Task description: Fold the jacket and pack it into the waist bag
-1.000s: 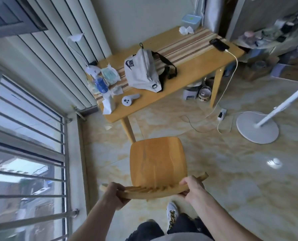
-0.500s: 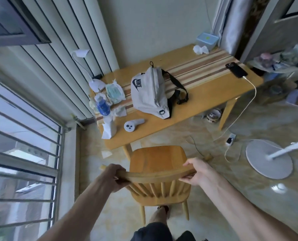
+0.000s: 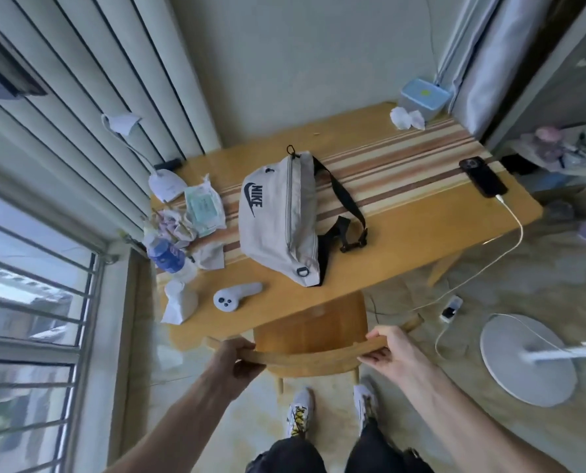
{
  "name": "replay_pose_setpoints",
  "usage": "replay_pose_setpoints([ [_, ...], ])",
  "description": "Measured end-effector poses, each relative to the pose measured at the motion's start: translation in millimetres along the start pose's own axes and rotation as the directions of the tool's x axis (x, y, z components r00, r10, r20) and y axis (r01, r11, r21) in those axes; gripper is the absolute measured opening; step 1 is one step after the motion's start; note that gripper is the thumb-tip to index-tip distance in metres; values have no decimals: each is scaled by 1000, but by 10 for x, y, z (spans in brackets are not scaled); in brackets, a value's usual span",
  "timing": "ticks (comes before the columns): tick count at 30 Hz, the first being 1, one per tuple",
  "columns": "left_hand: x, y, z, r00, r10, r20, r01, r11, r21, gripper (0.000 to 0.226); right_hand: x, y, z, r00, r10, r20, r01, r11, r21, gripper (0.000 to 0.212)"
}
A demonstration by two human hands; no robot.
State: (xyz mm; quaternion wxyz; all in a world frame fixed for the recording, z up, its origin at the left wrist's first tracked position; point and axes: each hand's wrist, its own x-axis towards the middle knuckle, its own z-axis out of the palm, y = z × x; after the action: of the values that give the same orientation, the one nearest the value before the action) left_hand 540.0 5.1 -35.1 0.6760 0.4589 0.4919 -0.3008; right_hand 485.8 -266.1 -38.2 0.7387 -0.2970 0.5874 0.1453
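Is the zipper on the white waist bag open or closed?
Closed. The white waist bag lies on the wooden table, zipper line unbroken.

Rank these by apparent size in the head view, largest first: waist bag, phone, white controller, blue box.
1. waist bag, clearly largest.
2. blue box and phone: look about alike; the box sits farther away, so unranked.
3. white controller, smallest, though only slightly.

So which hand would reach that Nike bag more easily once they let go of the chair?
Probably the right hand. Both hands grip the chair's backrest, but the waist bag lies across the table roughly straight ahead of it, while the left hand sits nearer the white controller.
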Motion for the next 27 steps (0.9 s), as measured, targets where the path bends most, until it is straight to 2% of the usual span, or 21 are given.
replay_pose_setpoints([
  [4,237,-98,416,999,46,11,-45,991,-124,15,346,-461,-6,999,-45,24,46,999,-12,19],
  [10,386,-228,1056,995,92,-34,-97,975,-198,15,779,-1112,-24,999,-42,21,43,997,-62,19],
  [15,560,-365,1220,993,80,-90,-94,983,-156,15,964,-1379,-126,999,3,40,1,995,-104,22],
  [19,679,-380,1178,960,95,-263,-95,995,11,27,938,-1427,-141,998,35,57,-25,986,-164,22],
  [23,677,-380,1153,886,249,-392,-160,956,246,34,891,-1441,-110,998,51,33,-43,976,-212,16],
  [25,610,-373,1177,829,366,-422,-173,887,429,48,843,-1429,-94,999,42,21,-36,973,-228,14],
  [27,512,-380,1201,780,494,-384,-121,721,682,57,780,-1400,-105,999,34,25,-26,966,-258,9],
])
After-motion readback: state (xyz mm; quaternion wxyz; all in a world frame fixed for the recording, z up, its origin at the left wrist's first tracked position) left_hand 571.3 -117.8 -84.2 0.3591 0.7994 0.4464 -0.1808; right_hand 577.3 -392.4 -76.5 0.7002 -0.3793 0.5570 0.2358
